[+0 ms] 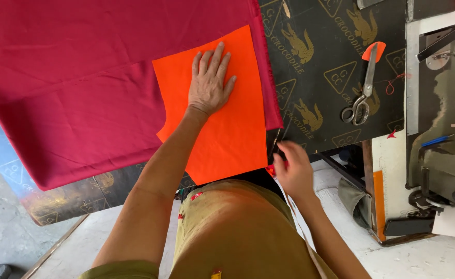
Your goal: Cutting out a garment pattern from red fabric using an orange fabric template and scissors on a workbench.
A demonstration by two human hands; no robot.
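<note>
The left hand (210, 80) lies flat, fingers spread, palm down on the orange fabric piece (222, 124), pressing near its upper middle. The right hand (293, 168) is curled at the lower right corner of the orange fabric piece, just off the table edge; its fingertips pinch a small red item (272, 169) too small to identify. The orange fabric piece rests on the crimson cloth (82, 88), which spreads to its left and above it, with a narrow strip showing along its right edge. To the right of the orange fabric piece, the black printed table cover (315, 67) lies exposed. Scissors (363, 93) lie on this cover, well apart from the orange fabric piece, blades shut, with a small orange scrap (374, 49) at their tip. A sewing machine (444, 129) stands farther right.
</note>
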